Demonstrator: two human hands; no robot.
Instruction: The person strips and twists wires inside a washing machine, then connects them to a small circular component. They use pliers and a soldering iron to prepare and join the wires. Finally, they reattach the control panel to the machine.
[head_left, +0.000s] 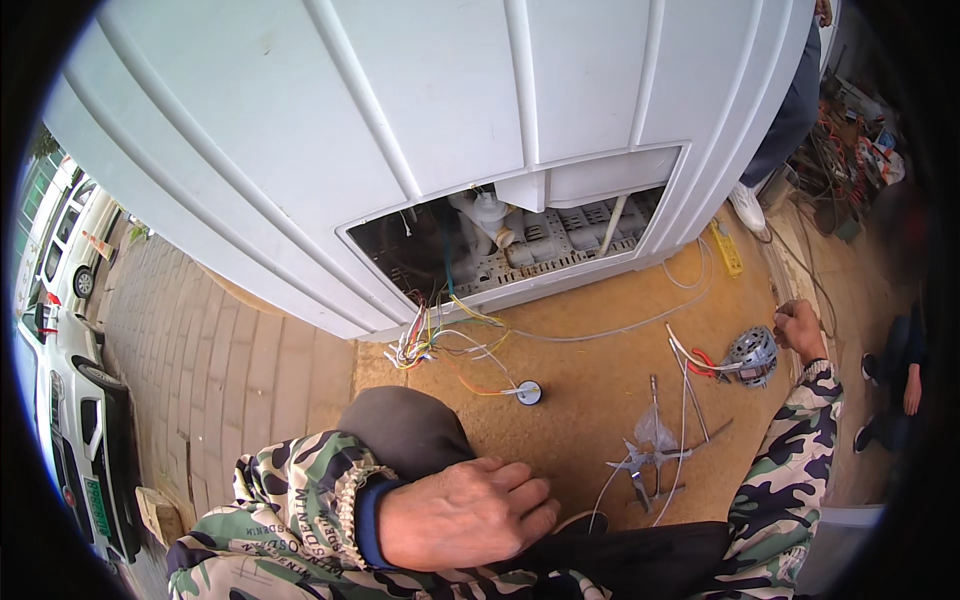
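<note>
My left hand [468,514] is over my lap with its fingers curled in and no object showing in it. My right hand [800,331] is closed, close against the right side of a round silver motor [752,356] on the floor; whatever its fingertips hold is hidden. White wires run from the motor past red-handled pliers [708,366]. Ahead of me, a bundle of coloured wires [415,345] spills from the opening [520,235] low in a white ribbed machine panel [450,90]. A small round part [528,392] with wires lies between.
Several metal tools and a clear plastic bag [655,436] lie in front of me. A grey cable [620,329] crosses the tan board to a yellow power strip [726,250]. Another person's shoe [747,208] is beside the machine. Parked cars [75,400] stand along the paving at left.
</note>
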